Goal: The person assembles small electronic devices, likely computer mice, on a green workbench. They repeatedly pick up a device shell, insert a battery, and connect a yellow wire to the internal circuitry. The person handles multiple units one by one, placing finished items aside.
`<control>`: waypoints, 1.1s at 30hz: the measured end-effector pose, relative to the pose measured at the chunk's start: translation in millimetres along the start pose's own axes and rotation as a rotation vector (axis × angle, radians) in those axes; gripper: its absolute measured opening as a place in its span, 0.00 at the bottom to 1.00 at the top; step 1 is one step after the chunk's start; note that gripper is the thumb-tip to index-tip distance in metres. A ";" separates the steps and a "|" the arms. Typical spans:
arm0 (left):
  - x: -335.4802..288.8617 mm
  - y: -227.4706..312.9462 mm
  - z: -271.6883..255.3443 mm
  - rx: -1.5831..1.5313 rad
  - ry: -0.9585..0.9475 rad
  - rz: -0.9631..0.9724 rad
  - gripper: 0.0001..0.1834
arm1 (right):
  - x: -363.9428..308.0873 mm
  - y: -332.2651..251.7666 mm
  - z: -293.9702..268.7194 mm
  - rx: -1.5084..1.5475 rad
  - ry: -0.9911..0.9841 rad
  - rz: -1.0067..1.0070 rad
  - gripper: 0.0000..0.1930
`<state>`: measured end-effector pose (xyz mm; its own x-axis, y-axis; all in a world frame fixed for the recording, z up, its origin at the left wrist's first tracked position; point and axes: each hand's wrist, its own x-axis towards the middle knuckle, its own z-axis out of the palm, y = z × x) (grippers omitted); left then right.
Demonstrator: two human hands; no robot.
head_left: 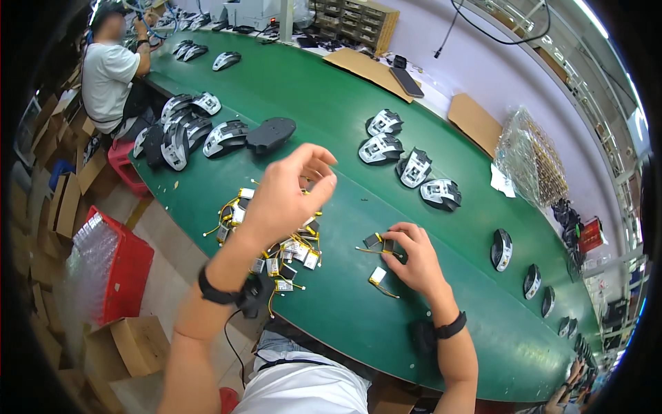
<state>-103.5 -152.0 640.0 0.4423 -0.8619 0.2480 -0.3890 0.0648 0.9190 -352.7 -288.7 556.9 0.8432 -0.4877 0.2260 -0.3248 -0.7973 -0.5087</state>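
My left hand is raised over a pile of small battery packs, its thumb and fingers curved apart with nothing visible between them. The packs are silver or dark, with yellow tape ends and thin leads ending in white plugs. To the right of the pile, my right hand rests low at the table, thumb and fingers closed around a dark battery pack. Another dark battery pack lies against its fingertips. Just below, a silver battery pack lies with its leads trailing right.
A long green table carries black-and-silver mouse shells, clustered at left and spaced along the right. One dark shell lies beyond my left hand. Cardboard sheets and bubble wrap line the far edge. A red crate stands left; a person sits far left.
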 end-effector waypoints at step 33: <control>43.4 -10.1 33.8 -0.387 -0.649 -0.303 0.35 | -59.4 8.3 13.8 1.065 0.309 0.378 0.15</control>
<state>-107.7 -207.0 631.1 -0.1189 -0.9821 -0.1461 0.0323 -0.1509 0.9880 -399.6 -261.5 527.8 0.5826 -0.8123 0.0292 0.1136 0.0458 -0.9925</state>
